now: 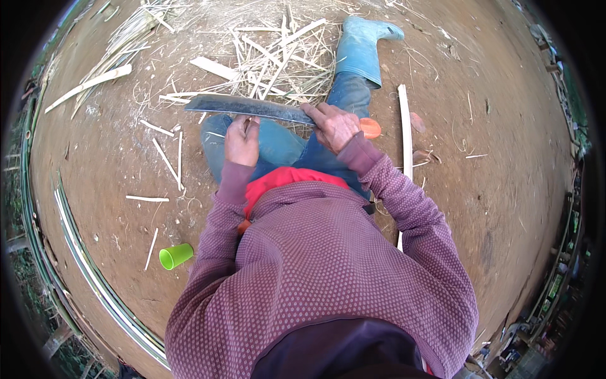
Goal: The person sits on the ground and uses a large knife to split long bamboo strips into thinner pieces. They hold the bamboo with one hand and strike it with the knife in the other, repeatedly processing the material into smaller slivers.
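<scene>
Across my lap lies the long dark blade of a machete (221,105), its tip pointing left. My right hand (336,124) is closed around its near-handle end, with an orange grip end showing past the wrist side. My left hand (242,140) is closed just below the blade, with thumb and fingertips at its lower edge. Whatever the left fingers pinch is too small or hidden to make out. Beneath the blade is my bent leg in blue trousers (278,142). The other leg stretches forward in a light blue rubber boot (358,50).
A heap of pale split strips and shavings (284,60) lies ahead of my knees. More strips (123,47) lie far left. A long pale slat (405,129) is on my right. A green cup (175,256) lies tipped at left, near long green poles (95,268).
</scene>
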`<state>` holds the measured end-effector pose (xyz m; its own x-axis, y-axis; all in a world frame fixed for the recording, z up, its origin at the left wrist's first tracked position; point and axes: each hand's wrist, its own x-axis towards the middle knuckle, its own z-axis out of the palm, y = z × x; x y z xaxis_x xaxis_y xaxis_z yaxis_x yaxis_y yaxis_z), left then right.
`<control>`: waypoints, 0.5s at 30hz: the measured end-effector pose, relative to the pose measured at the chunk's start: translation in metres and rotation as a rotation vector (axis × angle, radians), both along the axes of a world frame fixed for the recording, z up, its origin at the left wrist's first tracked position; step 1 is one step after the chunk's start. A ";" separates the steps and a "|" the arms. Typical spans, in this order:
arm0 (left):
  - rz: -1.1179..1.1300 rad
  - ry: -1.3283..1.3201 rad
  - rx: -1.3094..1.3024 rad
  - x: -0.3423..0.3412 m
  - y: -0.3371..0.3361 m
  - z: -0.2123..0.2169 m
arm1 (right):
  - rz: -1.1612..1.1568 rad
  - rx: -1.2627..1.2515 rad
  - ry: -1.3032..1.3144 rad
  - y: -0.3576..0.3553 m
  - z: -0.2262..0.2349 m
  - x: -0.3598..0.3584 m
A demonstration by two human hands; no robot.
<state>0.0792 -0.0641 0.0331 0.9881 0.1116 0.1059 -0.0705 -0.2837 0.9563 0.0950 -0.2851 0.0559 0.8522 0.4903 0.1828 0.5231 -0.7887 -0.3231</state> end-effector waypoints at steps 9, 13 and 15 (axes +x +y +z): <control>0.034 0.120 -0.093 -0.013 0.000 0.021 | -0.004 0.012 -0.077 0.000 -0.021 0.024; 0.033 0.154 -0.093 -0.019 0.005 0.023 | 0.015 0.004 -0.129 -0.001 -0.025 0.030; 0.026 0.180 -0.089 -0.022 0.007 0.024 | 0.037 0.021 -0.155 -0.005 -0.028 0.035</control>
<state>0.0568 -0.0575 0.0569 0.9868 0.1388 -0.0832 0.1098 -0.1967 0.9743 0.1300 -0.2899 0.0280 0.7945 0.5154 0.3212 0.5964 -0.7619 -0.2526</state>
